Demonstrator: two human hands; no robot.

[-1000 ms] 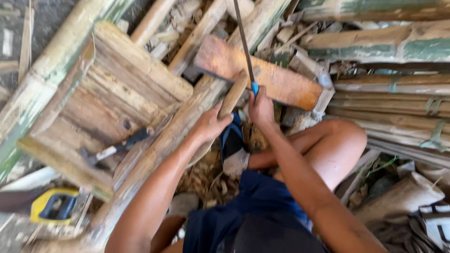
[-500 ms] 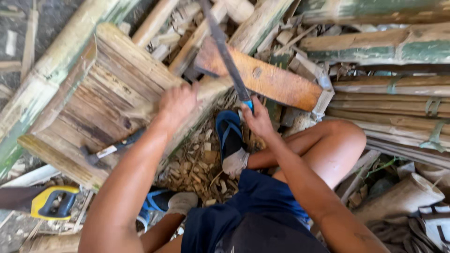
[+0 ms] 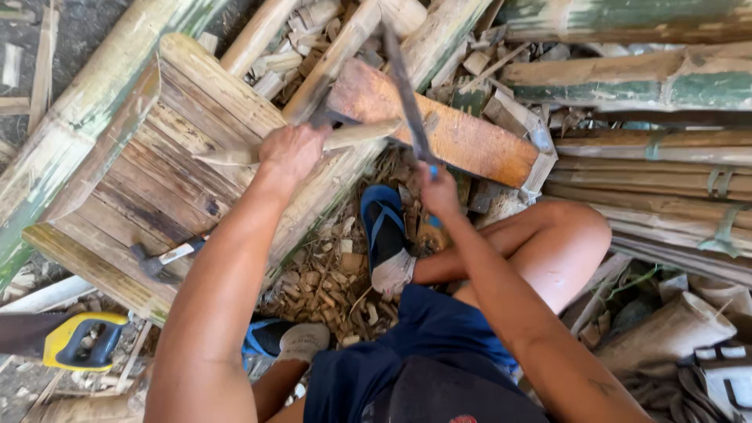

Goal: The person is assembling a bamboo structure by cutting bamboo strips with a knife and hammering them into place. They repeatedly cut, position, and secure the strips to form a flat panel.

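now the left hand [image 3: 291, 150] pinches a bamboo strip [image 3: 345, 137]; the right hand [image 3: 437, 188] closes its grip around a blade [image 3: 403, 82].

L hand [image 3: 291, 153] is up off the low spot near the knee where it sat 1 s ago, now further left over the slatted bamboo panel [image 3: 157, 172], gripping a bamboo strip [image 3: 345, 137] that lies crosswise. R hand [image 3: 439, 188] tilts the long blade [image 3: 403, 86] from near-upright to leaning up-left, tip now above the reddish plank [image 3: 462, 133].
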